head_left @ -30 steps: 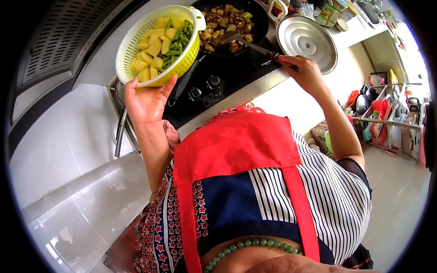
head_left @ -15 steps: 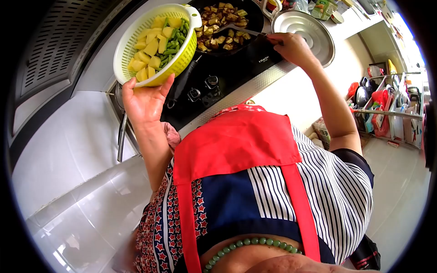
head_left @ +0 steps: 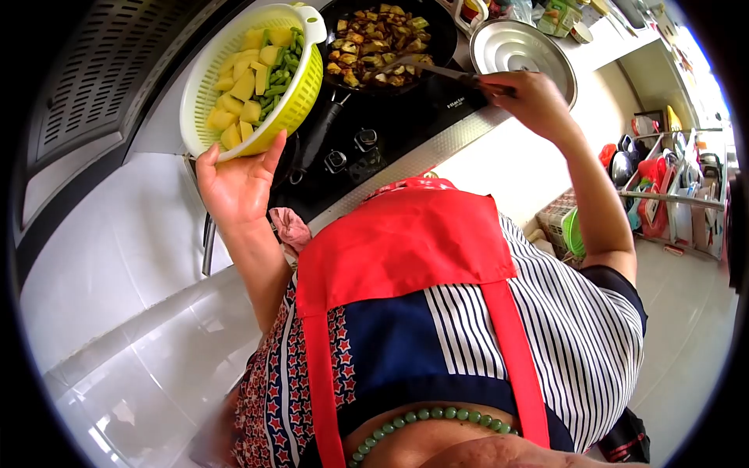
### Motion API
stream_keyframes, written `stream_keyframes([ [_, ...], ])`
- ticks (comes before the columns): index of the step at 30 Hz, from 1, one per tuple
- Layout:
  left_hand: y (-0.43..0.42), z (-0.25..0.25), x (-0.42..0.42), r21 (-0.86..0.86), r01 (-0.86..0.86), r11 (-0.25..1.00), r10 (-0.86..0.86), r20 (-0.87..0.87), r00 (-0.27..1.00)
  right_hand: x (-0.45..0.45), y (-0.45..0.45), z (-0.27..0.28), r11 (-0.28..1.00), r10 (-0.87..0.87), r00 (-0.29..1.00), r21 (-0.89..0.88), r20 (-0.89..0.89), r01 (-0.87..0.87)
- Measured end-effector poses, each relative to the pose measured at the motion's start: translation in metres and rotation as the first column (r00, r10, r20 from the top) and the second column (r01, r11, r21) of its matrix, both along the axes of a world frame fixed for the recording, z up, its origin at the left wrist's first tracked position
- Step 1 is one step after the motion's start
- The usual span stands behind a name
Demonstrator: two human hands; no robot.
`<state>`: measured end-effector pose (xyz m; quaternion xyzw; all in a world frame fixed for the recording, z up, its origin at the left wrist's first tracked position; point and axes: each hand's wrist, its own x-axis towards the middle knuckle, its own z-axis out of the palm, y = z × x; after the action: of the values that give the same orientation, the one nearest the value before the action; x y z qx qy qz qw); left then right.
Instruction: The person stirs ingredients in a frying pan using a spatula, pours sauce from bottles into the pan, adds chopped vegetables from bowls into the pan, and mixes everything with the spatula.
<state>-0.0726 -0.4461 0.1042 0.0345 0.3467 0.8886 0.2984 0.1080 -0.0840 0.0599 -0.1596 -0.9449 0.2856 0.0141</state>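
Observation:
My left hand (head_left: 238,187) grips the lower edge of a white and yellow-green colander (head_left: 300,97), thumb and fingers around it. The colander is tilted and holds cut potato chunks (head_left: 243,84) and green bean pieces (head_left: 285,72). In my right hand (head_left: 530,97) is the dark handle of a metal spatula (head_left: 441,71). Its blade lies among browned, diced food (head_left: 374,43) in a black wok (head_left: 442,27). The wok's long handle (head_left: 321,134) points toward me, partly behind the colander.
Under the wok is a black stove (head_left: 421,108) with knobs along its front. A round metal lid (head_left: 519,54) lies right of the wok. Packages (head_left: 558,15) stand behind it. Range hood (head_left: 101,86) is at upper left, a crowded rack (head_left: 679,199) at right, a pink cloth (head_left: 290,228) near my waist.
My left hand and the colander have shifted slightly left. My right hand has moved a little right and down, turning the spatula; the diced food in the wok has been shifted about.

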Motion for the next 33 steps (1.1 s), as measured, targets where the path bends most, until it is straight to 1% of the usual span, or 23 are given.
stream_keyframes([
  [1,-0.001,0.009,0.005,0.003,-0.005,1.0,0.005,-0.019,1.0,0.01,0.006,0.021,1.0,-0.008,1.0,-0.025,-0.018,0.008],
  [2,0.0,0.011,0.006,-0.003,-0.006,1.0,0.006,-0.026,1.0,0.017,0.014,0.029,0.998,-0.02,1.0,-0.058,-0.024,0.018],
  [4,0.004,0.013,0.011,0.002,-0.015,1.0,0.015,-0.022,1.0,0.026,0.025,0.035,1.0,0.017,0.998,0.014,-0.065,-0.016],
  [5,0.004,0.014,0.012,0.008,-0.018,1.0,0.018,-0.021,1.0,0.024,0.021,0.043,0.997,0.01,1.0,0.076,0.022,-0.012],
  [8,0.003,0.015,0.012,0.021,-0.012,1.0,0.012,-0.019,1.0,-0.008,0.026,0.007,0.946,0.098,0.995,0.31,0.007,-0.095],
  [9,0.002,0.015,0.012,0.023,-0.005,1.0,0.005,-0.022,1.0,-0.019,0.026,0.009,0.946,0.109,0.994,0.308,0.0,-0.103],
  [10,0.001,0.016,0.012,0.027,0.003,1.0,-0.002,-0.03,1.0,-0.029,0.03,0.013,0.962,0.095,0.995,0.255,0.04,-0.102],
  [12,0.004,0.019,0.011,0.011,0.0,1.0,0.0,-0.045,0.999,-0.038,0.05,0.024,0.941,0.121,0.993,0.318,0.011,-0.118],
  [13,0.004,0.02,0.013,-0.005,-0.014,1.0,0.013,-0.049,0.999,-0.043,0.063,0.032,0.958,0.099,0.995,0.267,0.032,-0.104],
  [14,0.004,0.021,0.014,-0.02,-0.029,0.999,0.028,-0.051,0.998,-0.043,0.073,0.04,0.994,0.072,0.997,0.08,-0.02,-0.07],
  [16,0.006,0.018,0.014,-0.011,-0.028,1.0,0.027,-0.054,0.998,-0.054,0.092,0.057,0.995,-0.089,0.991,0.047,0.104,0.084],
  [17,0.006,0.018,0.014,-0.017,-0.034,0.999,0.033,-0.053,0.998,-0.063,0.112,0.051,0.997,-0.067,0.995,0.045,0.078,0.064],
  [18,0.005,0.018,0.014,-0.025,-0.041,0.999,0.04,-0.052,0.998,-0.073,0.112,0.058,0.993,-0.116,0.989,0.033,0.096,0.113],
  [20,0.006,0.017,0.014,-0.038,-0.063,0.997,0.061,-0.04,0.997,-0.1,0.13,0.064,0.995,-0.061,0.918,-0.049,0.393,0.087],
  [21,0.007,0.017,0.014,-0.045,-0.074,0.996,0.072,-0.034,0.997,-0.122,0.155,0.039,0.976,-0.052,0.917,-0.176,0.395,0.131],
  [22,0.007,0.016,0.014,-0.038,-0.075,0.996,0.074,-0.023,0.997,-0.145,0.188,-0.006,0.938,-0.044,0.917,-0.299,0.396,0.174],
  [23,0.007,0.015,0.013,-0.03,-0.075,0.997,0.075,-0.011,0.997,-0.157,0.202,-0.039,0.883,-0.037,0.916,-0.415,0.399,0.217],
  [26,0.009,0.014,0.013,-0.032,-0.094,0.995,0.095,0.013,0.995,-0.177,0.179,-0.076,0.721,-0.061,0.887,-0.595,0.457,0.356],
  [28,0.009,0.014,0.012,-0.034,-0.111,0.993,0.112,0.02,0.994,-0.174,0.161,-0.086,0.704,0.023,0.931,-0.668,0.363,0.243],
  [29,0.009,0.014,0.012,-0.03,-0.121,0.992,0.122,0.024,0.992,-0.17,0.155,-0.081,0.714,0.098,0.949,-0.685,0.301,0.143],
  [31,0.01,0.014,0.013,-0.04,-0.14,0.989,0.141,0.019,0.99,-0.168,0.154,-0.071,0.86,0.141,0.967,-0.511,0.21,-0.015],
  [32,0.01,0.012,0.012,-0.049,-0.145,0.988,0.145,0.008,0.989,-0.169,0.154,-0.071,0.909,0.168,0.971,-0.408,0.169,-0.086],
  [33,0.01,0.011,0.011,-0.057,-0.148,0.987,0.148,-0.004,0.989,-0.175,0.168,-0.075,0.949,0.208,0.964,-0.274,0.167,-0.157],
])
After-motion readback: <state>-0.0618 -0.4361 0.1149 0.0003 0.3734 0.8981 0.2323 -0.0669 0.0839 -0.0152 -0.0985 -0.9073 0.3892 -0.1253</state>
